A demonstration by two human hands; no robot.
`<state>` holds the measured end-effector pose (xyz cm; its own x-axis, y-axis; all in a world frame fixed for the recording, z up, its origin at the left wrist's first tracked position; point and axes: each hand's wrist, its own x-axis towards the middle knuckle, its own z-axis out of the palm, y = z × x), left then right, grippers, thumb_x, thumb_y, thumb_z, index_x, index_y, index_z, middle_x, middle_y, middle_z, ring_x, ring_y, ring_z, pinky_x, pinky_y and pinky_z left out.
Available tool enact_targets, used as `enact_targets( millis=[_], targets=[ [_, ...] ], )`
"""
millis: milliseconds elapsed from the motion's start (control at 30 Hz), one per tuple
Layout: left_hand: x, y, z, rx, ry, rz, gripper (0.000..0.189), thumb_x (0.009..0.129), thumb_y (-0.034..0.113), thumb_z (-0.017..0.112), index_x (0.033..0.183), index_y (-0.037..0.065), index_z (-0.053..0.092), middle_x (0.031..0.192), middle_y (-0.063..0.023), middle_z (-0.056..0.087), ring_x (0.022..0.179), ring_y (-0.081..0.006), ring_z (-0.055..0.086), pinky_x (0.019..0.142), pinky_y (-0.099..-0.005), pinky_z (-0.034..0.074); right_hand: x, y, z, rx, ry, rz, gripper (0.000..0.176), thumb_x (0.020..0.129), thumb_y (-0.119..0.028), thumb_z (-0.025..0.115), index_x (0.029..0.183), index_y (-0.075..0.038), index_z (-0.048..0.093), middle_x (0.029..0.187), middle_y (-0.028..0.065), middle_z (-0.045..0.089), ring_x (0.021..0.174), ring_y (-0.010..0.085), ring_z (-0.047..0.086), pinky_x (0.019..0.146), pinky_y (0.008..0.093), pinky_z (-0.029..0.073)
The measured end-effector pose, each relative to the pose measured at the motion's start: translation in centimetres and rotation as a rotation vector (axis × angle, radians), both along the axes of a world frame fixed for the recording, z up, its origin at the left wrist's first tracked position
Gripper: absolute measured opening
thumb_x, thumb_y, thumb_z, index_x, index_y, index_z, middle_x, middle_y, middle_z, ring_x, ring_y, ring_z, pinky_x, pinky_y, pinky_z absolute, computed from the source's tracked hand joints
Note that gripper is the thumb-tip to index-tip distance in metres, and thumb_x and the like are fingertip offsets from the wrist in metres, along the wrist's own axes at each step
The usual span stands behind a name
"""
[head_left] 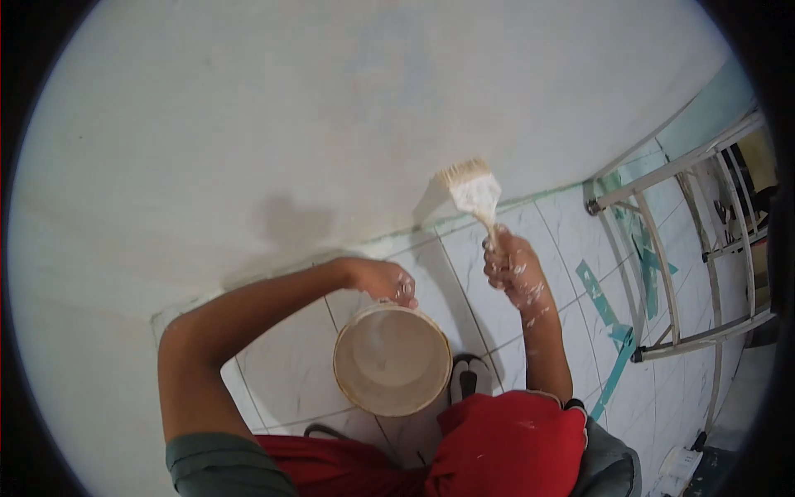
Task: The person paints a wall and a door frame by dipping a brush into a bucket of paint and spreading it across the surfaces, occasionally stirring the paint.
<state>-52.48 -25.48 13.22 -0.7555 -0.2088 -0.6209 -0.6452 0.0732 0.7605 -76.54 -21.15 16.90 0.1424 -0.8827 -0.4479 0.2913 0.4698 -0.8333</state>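
Note:
My right hand (515, 263), spotted with white paint, is closed round the handle of a wide paintbrush (476, 192). The brush points up toward the white wall (248, 124), its pale bristles at or close to the surface; actual contact is hard to judge. White paint coats the brush's ferrule area. With my left hand (385, 280) I grip the far rim of a round paint bucket (392, 360), tilted so that its inside faces me. A whitish film lines the bucket, and its bottom shows pale. My left fingers are partly hidden behind the rim.
A metal ladder (662, 257) stands at the right on the white tiled floor (563, 215). Strips of green tape (609, 306) lie on the tiles near its feet. My foot in a sandal (469, 377) is just beside the bucket. A white item (681, 468) sits at lower right.

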Motion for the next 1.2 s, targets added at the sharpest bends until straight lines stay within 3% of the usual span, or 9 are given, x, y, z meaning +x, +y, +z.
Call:
enact_targets(
  millis=[100,533,900,1200],
  targets=[
    [-0.2,0.1,-0.1,0.015,-0.039,0.006,0.036,0.082,0.037,0.056,0.094,0.003,0.058,0.087,-0.0059,0.059,0.083,-0.0141,0.053,0.076,-0.0283,0.042,0.0,0.2,0.0,-0.008,-0.005,0.031,0.036,0.091,-0.038,0.037,0.07,-0.009,0.044,0.048,-0.0067,0.028,0.036,0.0038,0.024,0.033,0.0199,0.019],
    [-0.8,-0.1,0.7,-0.054,-0.186,-0.077,0.048,0.077,0.045,0.059,0.093,0.001,0.057,0.085,-0.0067,0.057,0.08,-0.0166,0.052,0.069,-0.0295,0.043,-0.2,0.5,0.2,-0.023,0.012,0.055,0.036,0.09,-0.04,0.038,0.07,-0.01,0.044,0.048,-0.0074,0.026,0.038,0.0035,0.023,0.034,0.0196,0.018],
    [-0.1,-1.1,1.3,-0.159,-0.155,-0.067,0.045,0.081,0.04,0.054,0.097,-0.001,0.055,0.093,-0.0123,0.059,0.088,-0.0207,0.054,0.077,-0.0328,0.042,0.0,0.3,-0.1,0.022,0.019,0.035,0.036,0.09,-0.039,0.038,0.07,-0.011,0.044,0.049,-0.0075,0.027,0.039,0.0031,0.023,0.034,0.0194,0.017],
    [1.1,-2.4,1.0,-0.007,-0.247,-0.011,0.051,0.079,0.044,0.057,0.099,-0.003,0.054,0.09,-0.0106,0.057,0.086,-0.0186,0.051,0.074,-0.0309,0.042,-0.9,-1.1,-6.8,0.167,-0.134,0.107,0.036,0.09,-0.04,0.037,0.072,-0.009,0.042,0.052,-0.007,0.027,0.039,0.0033,0.023,0.034,0.0187,0.016]
  ],
)
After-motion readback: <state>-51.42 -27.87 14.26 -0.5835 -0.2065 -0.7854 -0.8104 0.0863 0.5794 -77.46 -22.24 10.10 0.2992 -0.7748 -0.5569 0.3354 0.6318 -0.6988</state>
